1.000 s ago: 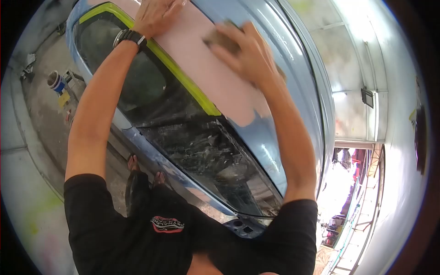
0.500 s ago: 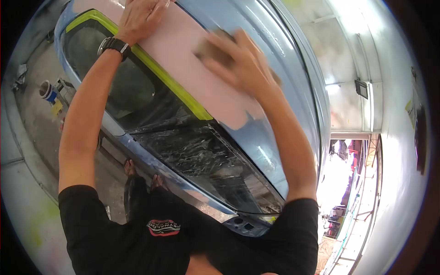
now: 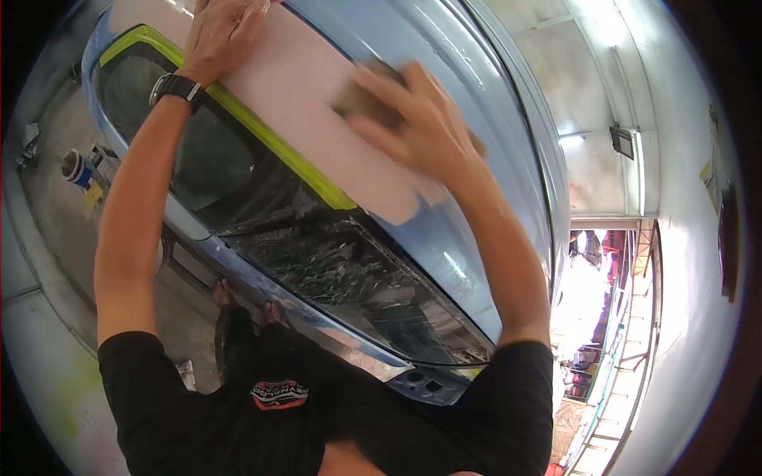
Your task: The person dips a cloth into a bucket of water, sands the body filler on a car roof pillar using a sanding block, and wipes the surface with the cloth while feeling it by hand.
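Observation:
My right hand (image 3: 432,123) grips a long brownish sanding block (image 3: 369,99), blurred by motion, whose far end shows beyond the wrist side of the hand. The block lies against the car roof, over the edge between the pink primer patch (image 3: 294,103) and the blue paint (image 3: 452,87). My left hand (image 3: 226,36), with a black watch on the wrist, rests on the pink patch near the roof's side edge. Its fingers reach forward, and the top of the frame cuts off their tips.
Yellow-green masking tape (image 3: 278,143) runs along the roof edge above the side windows. A wet, streaked dark window (image 3: 317,262) lies below it. On the floor at left stands a bucket (image 3: 77,168). An open doorway (image 3: 595,309) with a ladder-like frame is at right.
The view has shifted slightly, so the car and my left hand appear a little further left. My right hand stays on the same roof area with the block, which is less blurred.

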